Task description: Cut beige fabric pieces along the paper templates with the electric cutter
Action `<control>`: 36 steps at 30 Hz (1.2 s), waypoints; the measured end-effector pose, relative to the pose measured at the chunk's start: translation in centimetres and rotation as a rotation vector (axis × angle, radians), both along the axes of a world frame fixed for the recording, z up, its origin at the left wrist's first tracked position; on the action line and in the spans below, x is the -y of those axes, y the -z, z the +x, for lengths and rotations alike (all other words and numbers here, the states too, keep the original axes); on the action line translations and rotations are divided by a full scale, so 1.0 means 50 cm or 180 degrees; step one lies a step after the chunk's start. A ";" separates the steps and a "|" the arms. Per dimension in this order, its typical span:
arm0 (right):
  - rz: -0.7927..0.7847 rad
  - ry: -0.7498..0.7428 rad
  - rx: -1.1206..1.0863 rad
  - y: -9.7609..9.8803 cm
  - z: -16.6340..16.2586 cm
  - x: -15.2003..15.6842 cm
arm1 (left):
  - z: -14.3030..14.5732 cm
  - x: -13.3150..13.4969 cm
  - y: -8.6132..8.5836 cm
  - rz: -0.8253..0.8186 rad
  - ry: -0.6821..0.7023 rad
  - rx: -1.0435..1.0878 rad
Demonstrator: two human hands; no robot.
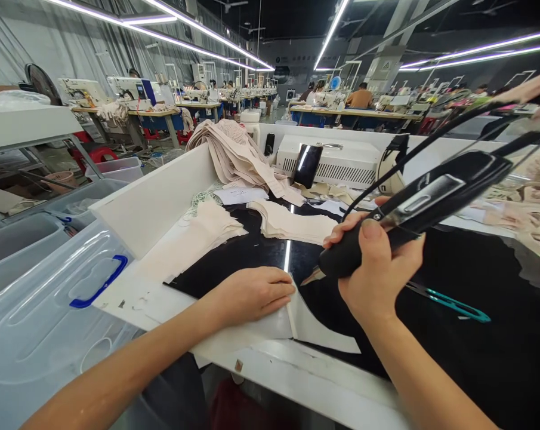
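Observation:
My left hand lies flat with its fingers together, pressing on the edge of a pale fabric piece near the front of the table. My right hand is wrapped round a black corded handheld tool with a shiny metal lever on its side. The tool is raised and tilted, its blunt end close to the black glossy work surface. To the right of this hand lie teal-handled thread snips. Beyond my hands rest a stack of cream cut pieces and another cream stack.
A white upright board borders the table's left side. Beige fabric strips are heaped at the back, beside a white vented machine. Clear plastic bins stand at the left. Another person's hand reaches in at upper right.

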State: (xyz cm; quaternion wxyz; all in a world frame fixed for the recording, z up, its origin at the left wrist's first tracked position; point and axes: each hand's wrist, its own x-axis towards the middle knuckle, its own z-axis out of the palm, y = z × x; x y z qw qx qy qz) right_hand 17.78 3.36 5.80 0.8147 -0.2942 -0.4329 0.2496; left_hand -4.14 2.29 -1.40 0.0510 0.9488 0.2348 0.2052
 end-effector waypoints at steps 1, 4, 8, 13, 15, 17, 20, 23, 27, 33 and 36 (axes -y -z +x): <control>-0.0005 -0.0011 0.0011 0.002 -0.002 -0.004 | 0.001 0.001 -0.001 -0.0033 -0.0006 -0.0002; 0.0028 -0.0033 0.0038 0.007 -0.006 -0.009 | 0.002 0.003 -0.005 -0.0159 -0.0016 -0.0015; 0.0011 -0.0060 0.0135 0.012 -0.010 -0.008 | 0.004 0.005 -0.007 -0.0277 -0.0033 -0.0011; 0.0007 -0.0084 0.0042 0.015 -0.014 -0.007 | 0.006 0.004 -0.003 -0.0168 0.0043 0.0079; 0.0005 -0.0076 -0.0020 0.014 -0.015 -0.007 | 0.007 0.004 -0.003 -0.0190 0.0039 0.0088; 0.0013 -0.0054 0.0000 0.012 -0.015 -0.006 | 0.007 0.004 -0.005 -0.0284 -0.0001 0.0046; 0.0021 -0.0056 0.0016 0.008 -0.013 -0.001 | 0.007 0.005 -0.010 -0.0401 -0.0040 -0.0005; 0.0075 -0.0090 -0.0072 0.006 -0.008 0.007 | 0.005 0.005 -0.010 -0.0385 -0.0027 0.0052; 0.0111 -0.0140 -0.0006 0.013 -0.004 0.018 | 0.004 0.003 -0.003 -0.0210 0.0005 0.0174; 0.0070 -0.0037 0.0171 0.025 -0.004 0.019 | 0.002 -0.002 0.005 0.0049 0.0157 0.0425; 0.0066 -0.0013 0.0153 0.021 -0.001 0.021 | -0.001 -0.005 0.004 0.0016 0.0172 0.0444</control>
